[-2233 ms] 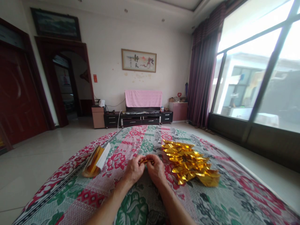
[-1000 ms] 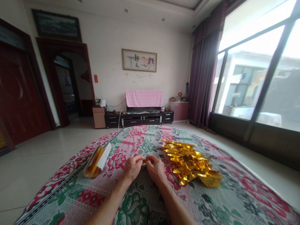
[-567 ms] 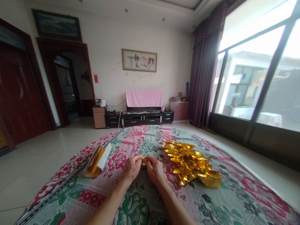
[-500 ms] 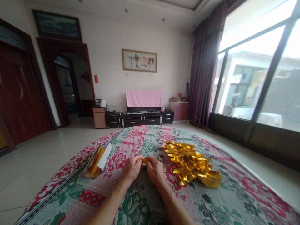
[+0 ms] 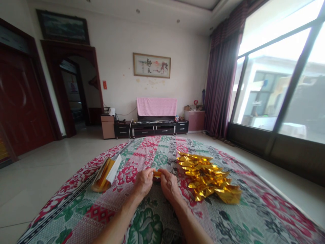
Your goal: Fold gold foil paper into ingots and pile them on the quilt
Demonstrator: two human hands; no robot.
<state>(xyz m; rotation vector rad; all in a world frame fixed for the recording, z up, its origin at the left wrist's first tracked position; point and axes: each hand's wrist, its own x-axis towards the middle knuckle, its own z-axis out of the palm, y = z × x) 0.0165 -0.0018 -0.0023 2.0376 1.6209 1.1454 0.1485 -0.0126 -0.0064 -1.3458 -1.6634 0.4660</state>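
Observation:
A small folded piece of gold foil paper (image 5: pixel 157 174) spans the gap between my two hands, just above the tablecloth. My left hand (image 5: pixel 144 182) pinches its left end with thumb and forefinger. At the other end, my right hand (image 5: pixel 168 181) is closed on it in the same way. My fingers cover much of the piece, so its full shape is hidden. Right of my hands lie several folded gold foil paper pieces (image 5: pixel 207 176), crowded together in overlapping rows. To the left, a curled stack of gold foil paper sheets (image 5: pixel 104 174) rests with its pale side partly showing.
A flowered cloth (image 5: pixel 144 223) in red, green and grey covers the round table. Beyond it, a low black TV cabinet (image 5: pixel 153 130) stands against the wall, with a pink cloth (image 5: pixel 156 106) draped above. Large windows (image 5: pixel 269 91) are on the right.
My hands have drawn very slightly apart, and a little more of the gold foil paper shows between them. The papers on the table have not moved.

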